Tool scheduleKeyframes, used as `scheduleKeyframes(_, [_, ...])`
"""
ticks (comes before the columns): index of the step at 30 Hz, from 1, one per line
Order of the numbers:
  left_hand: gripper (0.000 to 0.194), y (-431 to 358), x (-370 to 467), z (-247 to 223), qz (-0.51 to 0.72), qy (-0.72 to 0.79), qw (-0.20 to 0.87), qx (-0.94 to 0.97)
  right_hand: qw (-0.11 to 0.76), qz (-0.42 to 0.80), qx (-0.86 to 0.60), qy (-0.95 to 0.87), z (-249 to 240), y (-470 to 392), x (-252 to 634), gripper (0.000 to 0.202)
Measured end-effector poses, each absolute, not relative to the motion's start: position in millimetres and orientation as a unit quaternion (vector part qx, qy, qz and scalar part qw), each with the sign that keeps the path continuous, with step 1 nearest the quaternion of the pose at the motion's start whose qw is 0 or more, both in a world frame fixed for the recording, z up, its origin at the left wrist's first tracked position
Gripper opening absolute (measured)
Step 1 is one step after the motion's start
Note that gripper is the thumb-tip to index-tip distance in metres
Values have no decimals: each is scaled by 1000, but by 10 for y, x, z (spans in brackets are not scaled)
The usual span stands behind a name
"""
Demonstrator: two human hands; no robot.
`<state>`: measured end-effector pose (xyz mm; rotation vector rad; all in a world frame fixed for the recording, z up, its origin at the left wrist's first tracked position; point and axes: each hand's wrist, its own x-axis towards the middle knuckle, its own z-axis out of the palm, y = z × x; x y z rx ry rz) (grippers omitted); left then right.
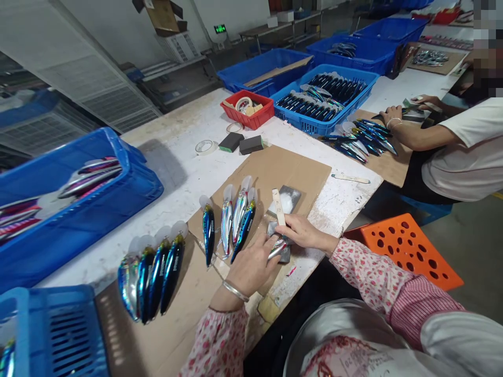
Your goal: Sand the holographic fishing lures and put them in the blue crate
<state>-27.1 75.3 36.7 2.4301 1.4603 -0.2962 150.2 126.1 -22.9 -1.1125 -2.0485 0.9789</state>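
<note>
My left hand [251,264] grips a shiny fishing lure [277,248], holding it against a grey sanding block [284,255] at the table's near edge. Pinched in my right hand [301,230] is a flat whitish stick [278,205], standing upright above the lure. Another grey block [288,199] with white powder on top lies just beyond. To the left of my hands, blue and silver lures [240,212] rest on the cardboard [291,165], with a single blue lure [208,230] beside them. A further group of blue lures [162,272] lies closer to me at the left.
Blue crates [137,178] of lures stand at left, with a blue basket [58,335] nearer. Ahead are a red tray [259,119], tape roll [206,147], dark blocks [231,141] and a lure-filled basket [326,125]. A co-worker [463,141] sits right, near an orange stool [411,248].
</note>
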Motion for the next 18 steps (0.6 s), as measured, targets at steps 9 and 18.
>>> scheduleKeyframes(9, [40, 777, -275, 350, -88, 503, 150, 847, 306, 470, -417, -715, -237, 1254, 1550, 35])
scheduleKeyframes(18, [36, 777, -225, 445, -102, 512, 162, 837, 282, 438, -420, -743, -224, 1282, 1536, 30])
